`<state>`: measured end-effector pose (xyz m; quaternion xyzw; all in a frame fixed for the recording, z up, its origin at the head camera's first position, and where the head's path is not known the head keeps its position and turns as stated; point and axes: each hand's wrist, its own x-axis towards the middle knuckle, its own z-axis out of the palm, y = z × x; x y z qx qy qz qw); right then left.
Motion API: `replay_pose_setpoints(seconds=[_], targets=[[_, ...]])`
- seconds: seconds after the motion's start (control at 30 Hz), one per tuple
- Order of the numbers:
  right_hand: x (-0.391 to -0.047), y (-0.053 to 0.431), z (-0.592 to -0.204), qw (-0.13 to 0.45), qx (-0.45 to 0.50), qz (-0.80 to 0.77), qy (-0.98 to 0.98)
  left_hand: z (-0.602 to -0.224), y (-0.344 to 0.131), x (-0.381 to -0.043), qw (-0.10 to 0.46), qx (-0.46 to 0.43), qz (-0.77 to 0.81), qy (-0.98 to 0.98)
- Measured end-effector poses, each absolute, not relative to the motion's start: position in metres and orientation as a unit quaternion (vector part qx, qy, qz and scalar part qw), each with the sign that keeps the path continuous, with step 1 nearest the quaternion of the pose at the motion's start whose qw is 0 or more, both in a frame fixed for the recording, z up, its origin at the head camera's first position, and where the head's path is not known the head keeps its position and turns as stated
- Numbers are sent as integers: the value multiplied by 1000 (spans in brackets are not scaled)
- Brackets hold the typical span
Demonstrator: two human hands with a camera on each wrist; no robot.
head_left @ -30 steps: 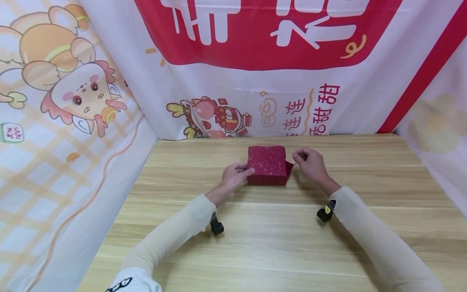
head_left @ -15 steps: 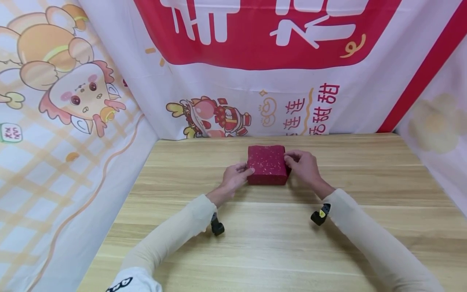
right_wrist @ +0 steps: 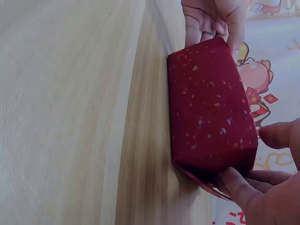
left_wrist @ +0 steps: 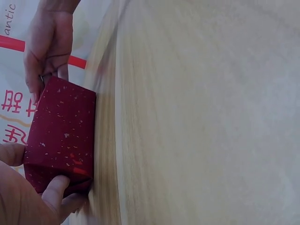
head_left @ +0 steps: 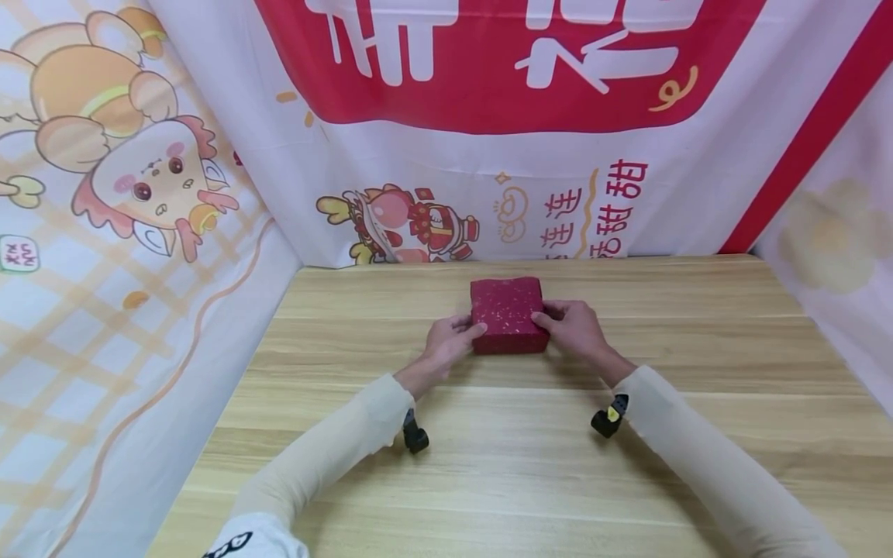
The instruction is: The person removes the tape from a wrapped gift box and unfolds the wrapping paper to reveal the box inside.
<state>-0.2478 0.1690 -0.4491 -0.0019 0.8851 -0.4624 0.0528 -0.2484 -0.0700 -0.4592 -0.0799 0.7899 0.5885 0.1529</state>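
Tabletop point(head_left: 502, 465) spreads wide; box point(head_left: 508, 310) near back edge point(head_left: 663, 261).

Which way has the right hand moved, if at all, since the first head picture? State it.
Yes: the right hand has moved left and slightly away from the far edge of the table, now touching the red box.

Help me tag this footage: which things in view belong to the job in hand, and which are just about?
In the job:
speckled red box
left hand, holding its left side
right hand, holding its right side

Just about:
wooden table
printed cloth behind
left-wrist camera
right-wrist camera
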Motion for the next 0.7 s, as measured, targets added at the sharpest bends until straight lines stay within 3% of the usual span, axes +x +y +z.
replay_pose_setpoints(seconds=[0.7], targets=[[-246,162,-451,92,30,-521,848,-457,-62,-232,152,-102,604,776]])
